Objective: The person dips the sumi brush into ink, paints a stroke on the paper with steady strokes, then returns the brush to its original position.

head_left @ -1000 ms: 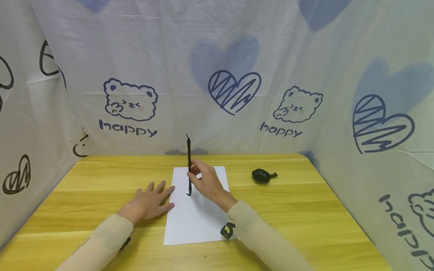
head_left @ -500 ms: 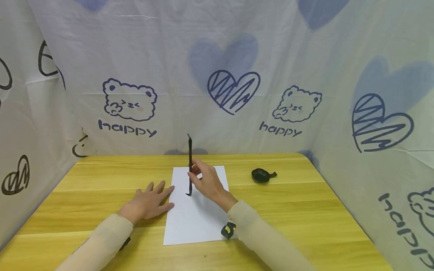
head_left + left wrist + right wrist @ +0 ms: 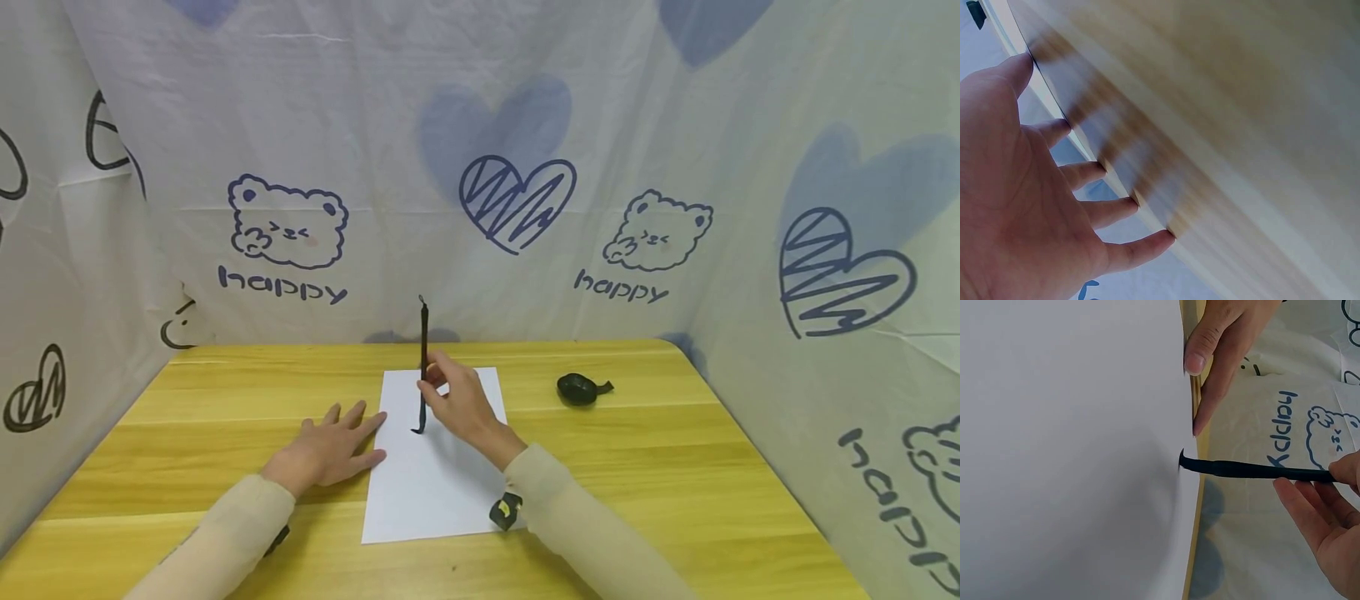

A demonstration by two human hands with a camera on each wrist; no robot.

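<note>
A black calligraphy brush (image 3: pixel 423 342) stands nearly upright over a white sheet of paper (image 3: pixel 420 500). My right hand (image 3: pixel 459 402) pinches its handle between thumb and fingers. In the right wrist view the bent tip of the brush (image 3: pixel 1229 468) touches the paper (image 3: pixel 1072 425). A short black stroke (image 3: pixel 415 431) shows at the tip in the head view. My left hand (image 3: pixel 326 447) lies with spread fingers on the table, its thumb and a fingertip at the sheet's left edge. The left wrist view shows the left hand's (image 3: pixel 1029 187) fingertips touching the wood.
A small round black object (image 3: pixel 577 389) with a short tail sits on the wooden table (image 3: pixel 637 467), right of the paper. Behind the table hangs a white cloth (image 3: pixel 390 225) printed with hearts and bears; more cloth closes off both sides.
The brush has shifted slightly to the right, and its top end leans a little further right. The black stroke looks slightly longer. My left hand and the paper have stayed in place.
</note>
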